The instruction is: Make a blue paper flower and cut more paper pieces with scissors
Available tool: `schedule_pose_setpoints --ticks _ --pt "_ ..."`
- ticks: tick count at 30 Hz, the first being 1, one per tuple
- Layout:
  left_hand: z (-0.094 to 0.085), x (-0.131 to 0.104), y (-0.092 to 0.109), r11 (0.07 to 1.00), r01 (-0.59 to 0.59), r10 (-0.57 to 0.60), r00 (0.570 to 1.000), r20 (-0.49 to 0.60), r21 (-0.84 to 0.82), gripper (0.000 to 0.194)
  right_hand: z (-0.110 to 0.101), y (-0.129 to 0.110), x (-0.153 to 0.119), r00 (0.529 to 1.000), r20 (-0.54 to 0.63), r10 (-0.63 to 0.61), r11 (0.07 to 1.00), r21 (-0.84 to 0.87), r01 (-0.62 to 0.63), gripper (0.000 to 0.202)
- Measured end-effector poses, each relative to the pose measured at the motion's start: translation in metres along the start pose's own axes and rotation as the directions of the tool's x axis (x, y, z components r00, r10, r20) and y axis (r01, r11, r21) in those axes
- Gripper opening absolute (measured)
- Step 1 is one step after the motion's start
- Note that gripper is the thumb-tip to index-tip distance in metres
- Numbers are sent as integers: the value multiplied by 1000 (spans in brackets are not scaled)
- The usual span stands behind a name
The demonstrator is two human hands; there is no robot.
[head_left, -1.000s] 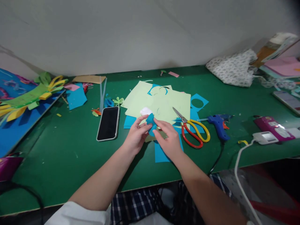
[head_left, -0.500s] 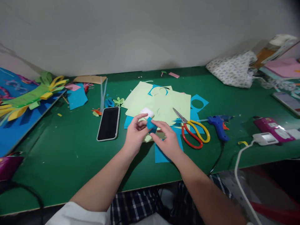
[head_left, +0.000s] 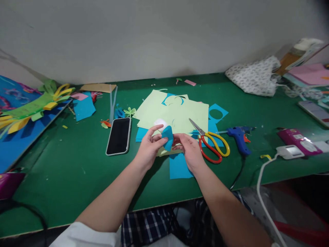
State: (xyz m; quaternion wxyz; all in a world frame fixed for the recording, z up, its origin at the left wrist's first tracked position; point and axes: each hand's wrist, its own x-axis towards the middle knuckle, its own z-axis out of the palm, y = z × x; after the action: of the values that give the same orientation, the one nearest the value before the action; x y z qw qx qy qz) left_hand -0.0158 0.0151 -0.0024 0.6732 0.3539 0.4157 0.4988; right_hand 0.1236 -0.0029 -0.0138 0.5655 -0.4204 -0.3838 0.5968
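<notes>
A small piece of blue paper [head_left: 168,138], curved and rounded at its edge, is pinched between the thumb and fingers of my left hand [head_left: 149,146]. At its right edge are the closed fingertips of my right hand [head_left: 189,149], which also grip the paper, partly hidden behind it. Just beyond my left fingers lies a white object [head_left: 160,124], partly covered. Beneath both hands are pale green paper sheets [head_left: 187,111] and a blue paper sheet [head_left: 179,167]. Scissors [head_left: 209,145] with red and yellow handles rest right of my right hand.
A phone [head_left: 119,136] lies left of my hands, near small paper flowers [head_left: 130,112]. On the right are a blue glue gun [head_left: 239,137], a purple power strip [head_left: 295,140] and a patterned cloth bag [head_left: 254,75]. A colourful paper craft [head_left: 33,106] sits at far left.
The blue paper has been turned and opened out, showing a broader rounded face. My right hand has shifted slightly right, its thumb moving from the paper's front to its edge.
</notes>
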Motion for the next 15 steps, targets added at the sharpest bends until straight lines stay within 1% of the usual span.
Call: schedule_pose_setpoints --ticks 2,4,11,15 --pt "0 -1 -1 999 -5 4 999 44 37 48 -1 0 2 998 1 65 994 85 -65 24" --pt "0 -1 -2 997 -16 11 998 66 69 48 -1 1 2 996 10 89 988 125 -90 22" --pt "-1 -2 -4 993 -75 66 993 101 89 50 1 2 1 980 28 195 968 156 -197 24" --pt "1 -3 -4 990 -90 80 992 101 105 50 1 0 1 974 45 220 960 169 -225 21"
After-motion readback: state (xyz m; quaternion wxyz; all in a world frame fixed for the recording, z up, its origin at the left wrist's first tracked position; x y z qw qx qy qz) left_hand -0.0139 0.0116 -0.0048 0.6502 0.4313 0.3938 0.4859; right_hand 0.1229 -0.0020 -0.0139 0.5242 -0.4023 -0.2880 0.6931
